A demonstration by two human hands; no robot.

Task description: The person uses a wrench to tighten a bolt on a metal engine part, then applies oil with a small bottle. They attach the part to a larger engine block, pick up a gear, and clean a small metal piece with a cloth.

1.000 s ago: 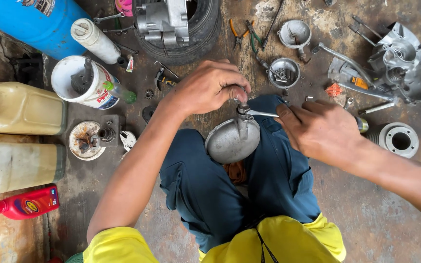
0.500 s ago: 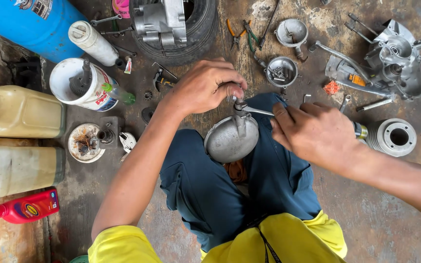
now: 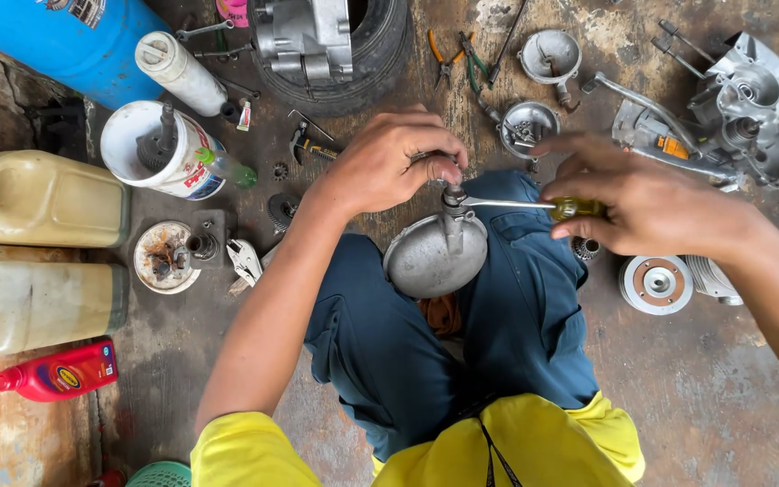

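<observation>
2 hands engaged: left hand (image 3: pixel 389 162) grips the stem of a round grey metal cover (image 3: pixel 433 257) resting on the lap; right hand (image 3: pixel 651 203) clasps a yellow-handled screwdriver (image 3: pixel 534 206), tip touching the stem.

Soft, even daylight fills the scene; shadows are faint and short. Mild sheen shows on the round metal cover (image 3: pixel 435 257). Focus is sharp, with wide-angle bending toward the edges.

A round grey metal cover (image 3: pixel 433 257) rests on the lap, screwdriver (image 3: pixel 534 206) lying level at its stem.
</observation>
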